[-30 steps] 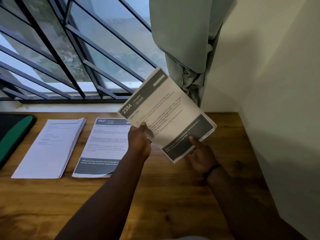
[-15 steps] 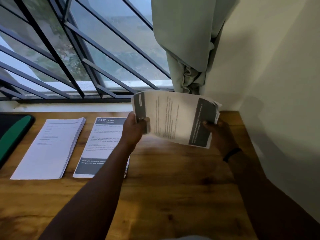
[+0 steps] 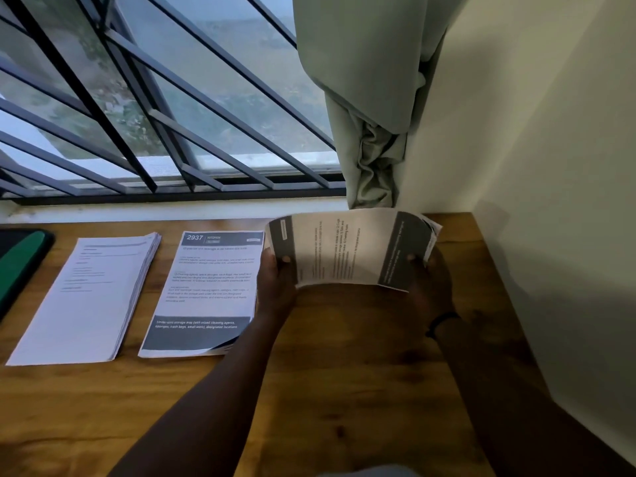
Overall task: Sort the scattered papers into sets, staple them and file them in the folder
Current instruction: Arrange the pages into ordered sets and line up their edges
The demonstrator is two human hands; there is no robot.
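Lowered papers (image 3: pixel 347 251), gripped both hands

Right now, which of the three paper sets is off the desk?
The bowed set with dark bands, held sideways between left hand and right hand. The plain white stack and the 2937 stack lie flat.

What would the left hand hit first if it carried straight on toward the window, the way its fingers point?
Probably nothing on the desk: beyond the left hand lies bare table, then the window sill. Depth is unclear.
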